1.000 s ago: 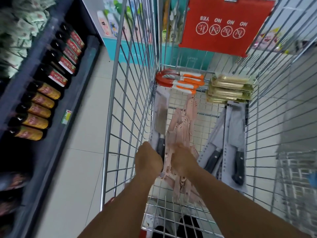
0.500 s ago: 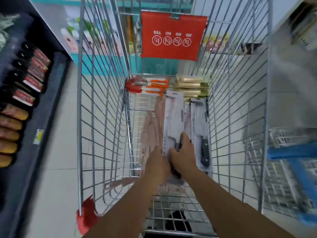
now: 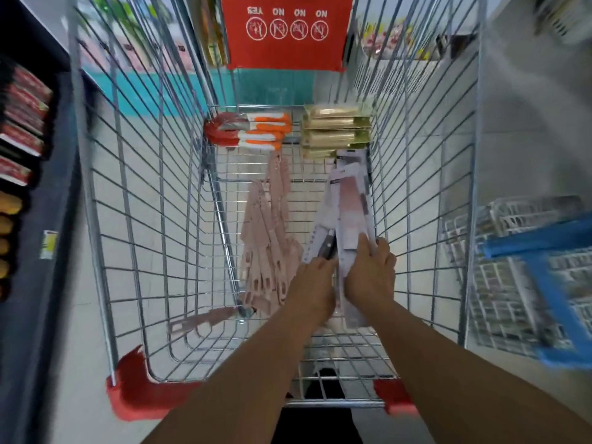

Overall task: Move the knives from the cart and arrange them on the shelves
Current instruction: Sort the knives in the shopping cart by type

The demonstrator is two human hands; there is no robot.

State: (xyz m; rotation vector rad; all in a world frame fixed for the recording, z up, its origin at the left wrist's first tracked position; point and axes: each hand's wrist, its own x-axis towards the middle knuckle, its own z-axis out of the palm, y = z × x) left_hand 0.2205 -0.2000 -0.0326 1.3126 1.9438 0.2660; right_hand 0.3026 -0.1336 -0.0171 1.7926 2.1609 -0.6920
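Packaged cleavers (image 3: pixel 347 206) on white cards, gathered into a bunch and tilted up toward the far right corner of the wire cart (image 3: pixel 134 174), against its right wall. Gripped at the near end by both hands. Right hand (image 3: pixel 371 274) clenched round the right edge of the cards, thumb on top and fingers curled behind. Left hand (image 3: pixel 312 288) closed on the left side of the bunch, just below a dark knife handle (image 3: pixel 326 248) that showed between the cards; fingertips hidden under the packaging. Hands nearly touching, forearms reaching in over the near rim.

Left of the bunch, on the cart floor, lay a spread of pale pink knives (image 3: pixel 266 238) in clear packs, one sticking out through the wires toward the near left. At the far end, stacked against the wall: orange-handled knives (image 3: pixel 256 133) on the left, gold-coloured packs (image 3: pixel 336 133) on the right, just beyond the cleavers' tips. Hung above them on the far wall, a red sign (image 3: pixel 288 33) with four white circle icons. Red plastic bumpers (image 3: pixel 134 389) at the near corners.

Beyond the cart on the left, a dark shelf (image 3: pixel 41 283) with rows of bottles (image 3: pixel 22 136), blurred. On the right, a white wire rack (image 3: pixel 512 283) with a blue bar (image 3: pixel 544 238) across it, also smeared by motion. Pale tiled floor underneath.
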